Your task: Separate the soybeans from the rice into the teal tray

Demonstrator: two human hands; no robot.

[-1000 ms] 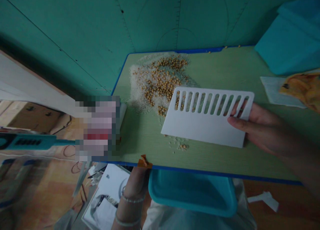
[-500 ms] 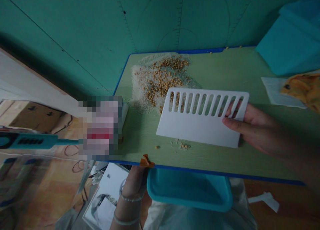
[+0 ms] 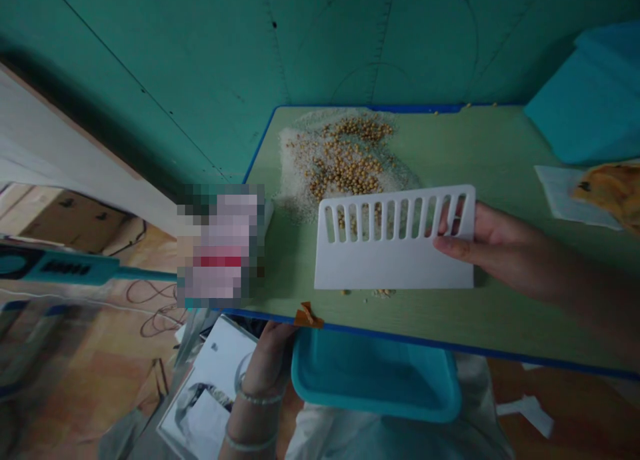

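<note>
1 teal tray [image 3: 370, 410] sits nearest, below the front edge of the counter [image 3: 440, 313], with the left hand [image 3: 275, 345] at its left end — fingers hidden, so I cannot tell its grip. Over the counter, the right hand [image 3: 483, 237] pinches a white slotted scraper [image 3: 390, 265] by its right end; the long axis runs leftward, roughly along that edge. Beans [image 3: 350, 167] and pale grains [image 3: 294, 170] lie beyond, leftward of the right hand.

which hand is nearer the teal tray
Left. The left hand is at the left end of the teal tray, partly hidden; the right hand is farther off, over the table, holding the white slotted scraper.
</note>
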